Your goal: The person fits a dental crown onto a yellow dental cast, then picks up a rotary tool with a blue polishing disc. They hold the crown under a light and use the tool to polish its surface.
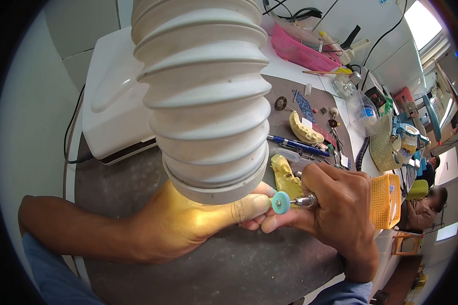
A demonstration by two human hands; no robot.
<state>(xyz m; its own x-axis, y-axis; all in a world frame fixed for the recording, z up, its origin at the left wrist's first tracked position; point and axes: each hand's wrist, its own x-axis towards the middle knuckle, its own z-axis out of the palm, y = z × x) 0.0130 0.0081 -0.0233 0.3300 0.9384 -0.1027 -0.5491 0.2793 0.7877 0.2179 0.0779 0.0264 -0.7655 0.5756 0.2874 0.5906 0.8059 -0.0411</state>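
Observation:
My right hand (338, 203) is closed around a rotary handpiece (306, 200), whose metal nose points left. A round teal grinding wheel (281, 202) is mounted on its tip. My left hand (203, 213) pinches something at its fingertips, right beside the wheel; the piece is too small and covered to make out. Thumb and fingers of both hands almost meet there. Just behind them stands a yellow dental cast (285, 173), partly hidden by my right hand. Over my left hand hangs a white ribbed suction hose (208, 96), hiding part of the fingers.
A white machine housing (117, 96) stands at left. Behind the hands lie a pale dental arch model (304, 128), blue pens (297, 145) and several burs. A pink basket (300, 48) is at the back, an orange basket (385, 202) at right. Another person (425, 208) sits far right.

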